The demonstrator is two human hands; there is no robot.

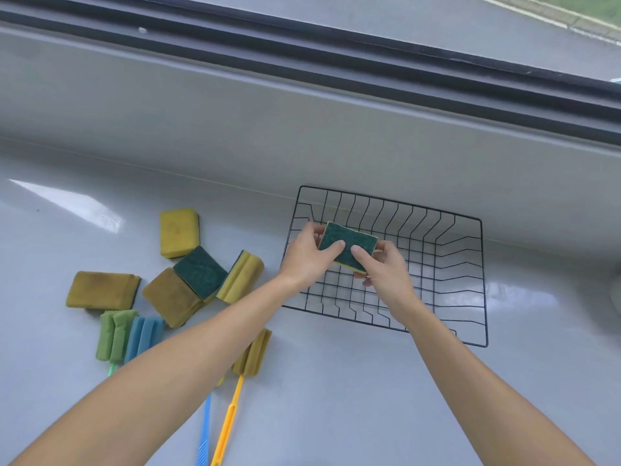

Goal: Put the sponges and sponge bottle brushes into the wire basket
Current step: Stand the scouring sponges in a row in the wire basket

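Note:
A black wire basket [447, 250] sits on the grey counter at centre right. Above its left half, my left hand [305, 257] and my right hand [386, 270] both grip one sponge [349, 242], green scouring side up, yellow underneath. Left of the basket lie several more sponges: a yellow one [179, 232], a green-topped one [200, 271], a grooved yellow one [241, 276] and two brownish ones [102, 290] [171, 297]. Three sponge bottle brushes lie nearer me: green [116, 334], blue [142, 336] and yellow with an orange handle [252, 353], partly hidden by my left forearm.
The grey counter [336, 398] meets a raised grey sill [302, 136] just behind the basket, with a dark window track [336, 58] above it. A pale object [616, 297] shows at the right edge.

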